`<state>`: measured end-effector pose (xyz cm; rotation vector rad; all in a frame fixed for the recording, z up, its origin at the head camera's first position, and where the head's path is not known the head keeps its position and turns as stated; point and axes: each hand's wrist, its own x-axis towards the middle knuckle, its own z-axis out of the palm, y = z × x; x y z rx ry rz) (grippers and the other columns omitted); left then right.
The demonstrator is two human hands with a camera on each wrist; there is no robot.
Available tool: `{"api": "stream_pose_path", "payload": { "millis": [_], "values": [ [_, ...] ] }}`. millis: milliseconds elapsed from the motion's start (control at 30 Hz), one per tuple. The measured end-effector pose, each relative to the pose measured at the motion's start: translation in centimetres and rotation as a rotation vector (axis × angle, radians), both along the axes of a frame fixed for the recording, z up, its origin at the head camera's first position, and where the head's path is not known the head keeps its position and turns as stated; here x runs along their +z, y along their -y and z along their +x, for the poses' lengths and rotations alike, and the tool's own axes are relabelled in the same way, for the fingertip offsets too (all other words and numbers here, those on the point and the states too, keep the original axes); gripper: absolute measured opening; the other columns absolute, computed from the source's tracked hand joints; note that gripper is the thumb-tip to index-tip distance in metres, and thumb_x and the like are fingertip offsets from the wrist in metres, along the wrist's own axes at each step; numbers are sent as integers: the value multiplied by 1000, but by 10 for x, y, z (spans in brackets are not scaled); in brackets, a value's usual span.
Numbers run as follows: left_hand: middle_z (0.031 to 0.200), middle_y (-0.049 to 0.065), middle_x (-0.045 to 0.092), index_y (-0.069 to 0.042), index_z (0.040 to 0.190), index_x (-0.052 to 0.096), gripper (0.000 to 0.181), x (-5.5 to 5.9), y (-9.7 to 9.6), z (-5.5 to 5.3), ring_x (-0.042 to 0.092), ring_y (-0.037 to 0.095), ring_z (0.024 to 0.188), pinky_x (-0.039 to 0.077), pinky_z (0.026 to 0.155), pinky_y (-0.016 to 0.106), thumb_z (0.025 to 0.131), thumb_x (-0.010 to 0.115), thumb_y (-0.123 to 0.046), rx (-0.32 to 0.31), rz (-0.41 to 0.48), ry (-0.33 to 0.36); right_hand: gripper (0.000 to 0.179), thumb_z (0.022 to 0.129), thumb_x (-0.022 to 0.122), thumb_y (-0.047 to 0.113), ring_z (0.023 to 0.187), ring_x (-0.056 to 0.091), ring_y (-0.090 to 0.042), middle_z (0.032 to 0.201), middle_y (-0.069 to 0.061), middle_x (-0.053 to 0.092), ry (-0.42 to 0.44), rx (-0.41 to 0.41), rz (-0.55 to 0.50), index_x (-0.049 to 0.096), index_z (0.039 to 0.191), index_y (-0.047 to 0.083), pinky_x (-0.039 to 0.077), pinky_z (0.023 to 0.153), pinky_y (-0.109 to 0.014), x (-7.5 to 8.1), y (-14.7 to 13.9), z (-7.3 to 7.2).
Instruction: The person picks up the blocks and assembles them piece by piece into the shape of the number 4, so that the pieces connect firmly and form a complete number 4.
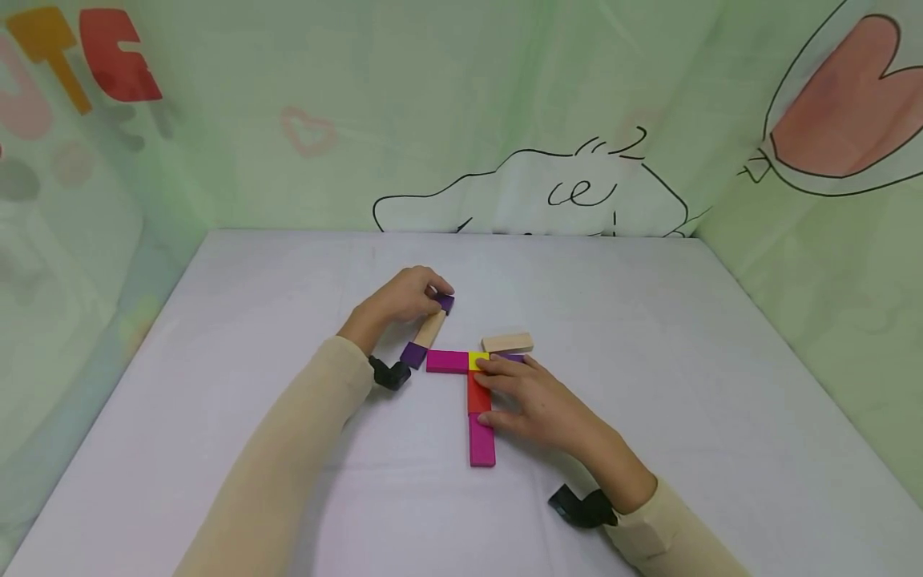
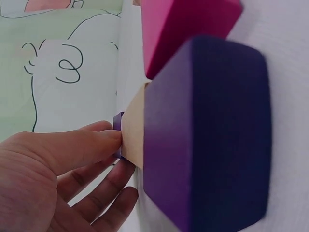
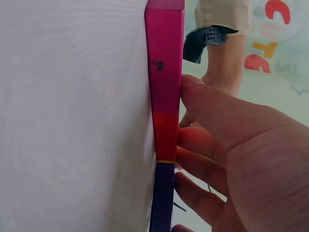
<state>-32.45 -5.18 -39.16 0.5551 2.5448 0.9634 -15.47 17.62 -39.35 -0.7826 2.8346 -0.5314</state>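
Note:
My left hand (image 1: 407, 295) pinches a small purple block (image 1: 446, 304) at the far end of a slanted row. That row continues with a plain wooden block (image 1: 430, 328) and a second purple block (image 2: 207, 135) nearest the wrist. My right hand (image 1: 544, 401) rests its extended fingertips on a T-shaped layout of flat blocks. A yellow block (image 1: 477, 360) sits at the junction, with a magenta block (image 1: 447, 362) to its left. Below it lie a red block (image 1: 479, 393) and another magenta block (image 3: 165, 58). A purple block (image 3: 163, 193) on the right is partly under the fingers.
Just behind the right arm of the T lies a loose plain wooden block (image 1: 508, 342). All the blocks lie on a white tabletop (image 1: 216, 353). A printed cloth backdrop (image 1: 346, 96) stands along the back and both sides. Dark wrist cameras (image 1: 584, 507) are strapped on both wrists.

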Motion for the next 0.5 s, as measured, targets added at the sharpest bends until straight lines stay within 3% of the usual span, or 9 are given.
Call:
{"api": "stream_pose_path", "payload": {
  "millis": [500],
  "values": [
    [140, 12, 63, -13, 137, 67, 39, 5, -3, 3, 60, 27, 125, 54, 105, 40, 99, 63, -7, 14, -22, 12, 64, 89, 80, 37, 147, 46, -33, 155, -10, 54, -4, -3, 10, 62, 144, 8, 29, 120, -68, 0, 0, 0]
  ]
}}
